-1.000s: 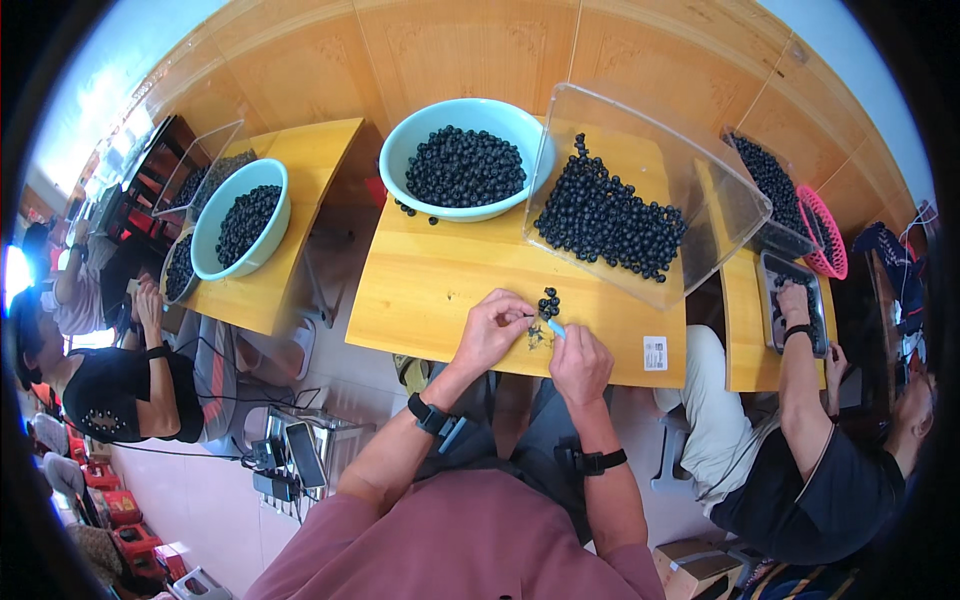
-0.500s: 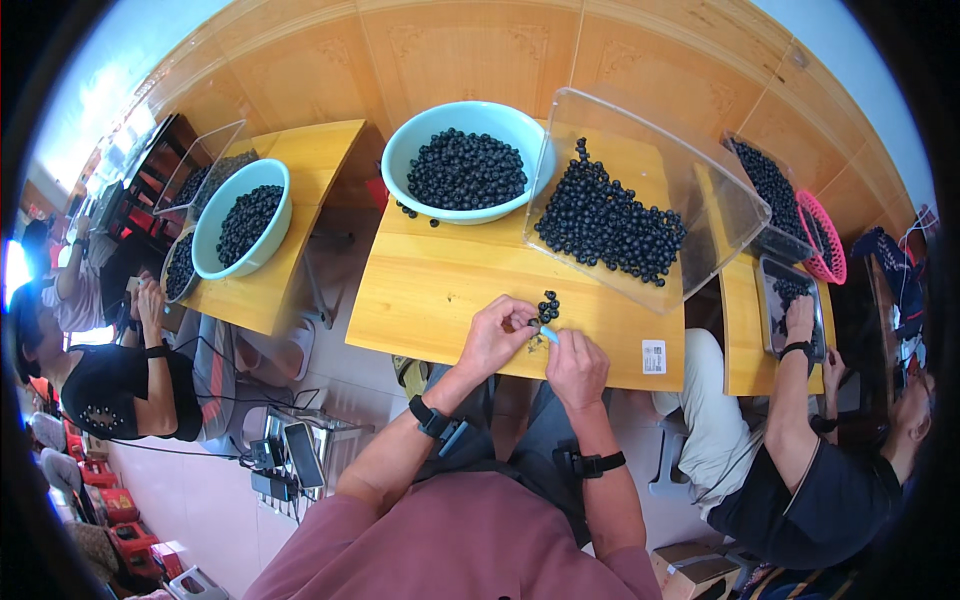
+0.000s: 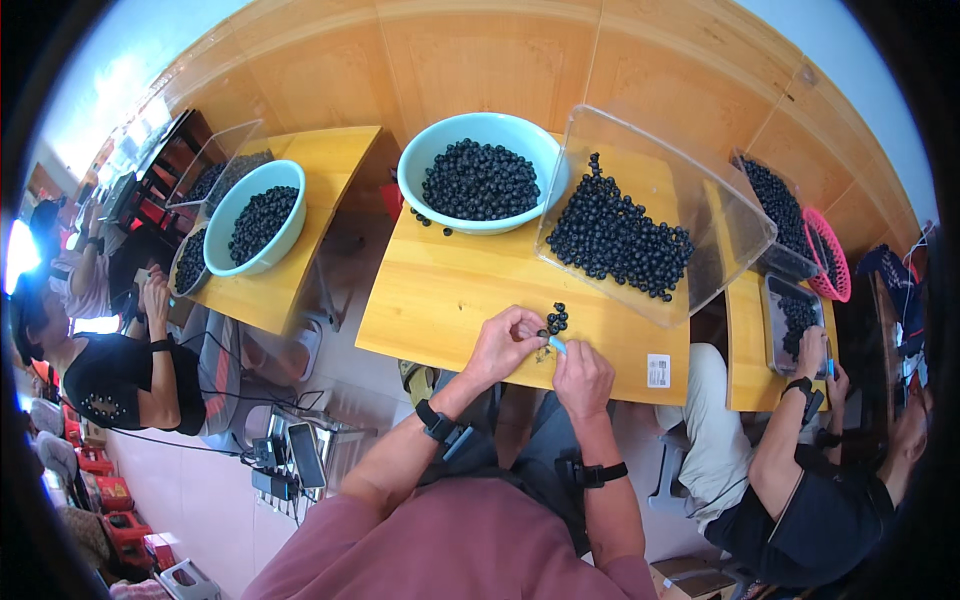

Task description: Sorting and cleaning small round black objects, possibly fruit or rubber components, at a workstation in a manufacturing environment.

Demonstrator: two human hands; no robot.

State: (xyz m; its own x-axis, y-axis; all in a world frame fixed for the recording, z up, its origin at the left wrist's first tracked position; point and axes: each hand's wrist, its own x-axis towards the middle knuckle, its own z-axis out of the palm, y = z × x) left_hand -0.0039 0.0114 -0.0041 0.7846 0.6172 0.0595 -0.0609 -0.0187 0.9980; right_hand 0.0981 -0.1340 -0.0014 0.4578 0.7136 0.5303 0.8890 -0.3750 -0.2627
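Over the near edge of the yellow table (image 3: 440, 290), my left hand (image 3: 505, 343) is closed, with a small round black ball (image 3: 543, 333) pinched between thumb and fingers. My right hand (image 3: 583, 380) grips a short light-blue tool (image 3: 557, 344), whose end meets the ball; its tip is too small to make out. Several loose black balls (image 3: 557, 318) lie just beyond my fingertips. Farther back, a clear plastic bin (image 3: 725, 262) stands with a heap of black balls (image 3: 620, 240) in it. To its left is a light-blue basin (image 3: 410, 172) filled with more black balls (image 3: 480, 180).
A white label (image 3: 658, 371) is stuck near the table's front right corner. Co-workers sit at tables on both sides. On the left is another blue basin (image 3: 290, 240); on the right, a pink basket (image 3: 838, 270) and a tray (image 3: 772, 345). A metal stool (image 3: 340, 455) carries devices and cables.
The whole view has shifted slightly, so the table and bins appear lower and farther right. My hands stay together at the ball and tool. The right-hand co-worker's hand has moved toward the tray's near edge.
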